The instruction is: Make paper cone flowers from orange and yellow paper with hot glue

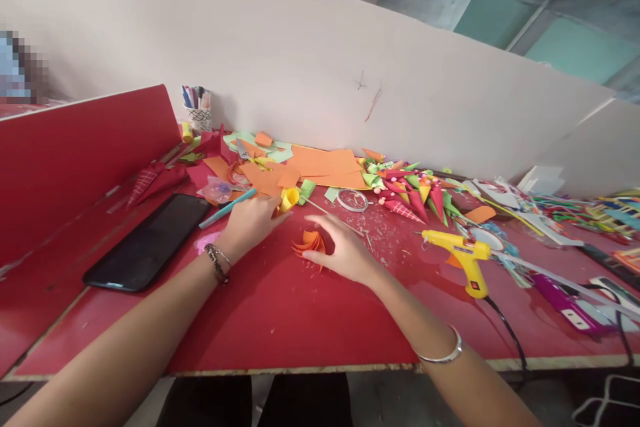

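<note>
My left hand is closed at a small yellow paper roll, its thumb and forefinger at the roll's near left side. The other fingers are curled and partly hidden. To the right, my right hand curves with thumb and fingers apart around several curved orange paper pieces, which fan out on the red table. Its thumb reaches in front of these pieces. A turquoise pen lies by my left hand, and a thin stick lies just beyond my right hand.
A black phone lies at left. Orange sheets, scissors and colored paper cones are along the wall. A clear tape roll sits mid-table. At right are a yellow glue gun and a purple power strip.
</note>
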`<state>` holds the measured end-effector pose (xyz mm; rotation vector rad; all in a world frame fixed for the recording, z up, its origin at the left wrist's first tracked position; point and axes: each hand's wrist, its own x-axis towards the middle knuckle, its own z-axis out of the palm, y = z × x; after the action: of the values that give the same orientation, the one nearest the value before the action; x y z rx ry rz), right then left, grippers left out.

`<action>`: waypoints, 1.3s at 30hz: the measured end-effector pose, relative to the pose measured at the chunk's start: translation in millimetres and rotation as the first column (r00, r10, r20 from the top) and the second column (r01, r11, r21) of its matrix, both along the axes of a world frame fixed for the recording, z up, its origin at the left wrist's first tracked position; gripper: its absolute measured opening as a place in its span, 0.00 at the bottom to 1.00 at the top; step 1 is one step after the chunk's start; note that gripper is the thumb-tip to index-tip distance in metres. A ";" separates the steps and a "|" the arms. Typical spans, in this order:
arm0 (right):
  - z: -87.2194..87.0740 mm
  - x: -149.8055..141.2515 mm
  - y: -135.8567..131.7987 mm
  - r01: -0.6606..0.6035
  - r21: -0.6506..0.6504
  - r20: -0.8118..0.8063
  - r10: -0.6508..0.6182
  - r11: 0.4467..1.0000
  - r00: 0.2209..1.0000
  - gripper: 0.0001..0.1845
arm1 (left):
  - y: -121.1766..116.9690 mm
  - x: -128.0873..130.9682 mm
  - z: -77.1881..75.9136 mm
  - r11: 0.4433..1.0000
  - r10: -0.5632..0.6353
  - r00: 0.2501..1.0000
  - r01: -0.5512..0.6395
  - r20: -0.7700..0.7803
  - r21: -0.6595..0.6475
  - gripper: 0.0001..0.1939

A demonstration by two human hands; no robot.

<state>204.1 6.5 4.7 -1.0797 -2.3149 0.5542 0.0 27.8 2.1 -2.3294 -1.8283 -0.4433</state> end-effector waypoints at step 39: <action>-22.4 6.3 15.4 -0.202 -0.703 -0.640 -0.484 0.682 0.597 0.08 | -8.7 31.9 -13.3 0.881 -0.258 0.705 0.452 0.661 -0.138 0.13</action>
<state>210.5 21.8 -17.7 -1.0066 -1.1335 1.6076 31.9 19.2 -11.3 -3.0351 -1.7346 -1.2213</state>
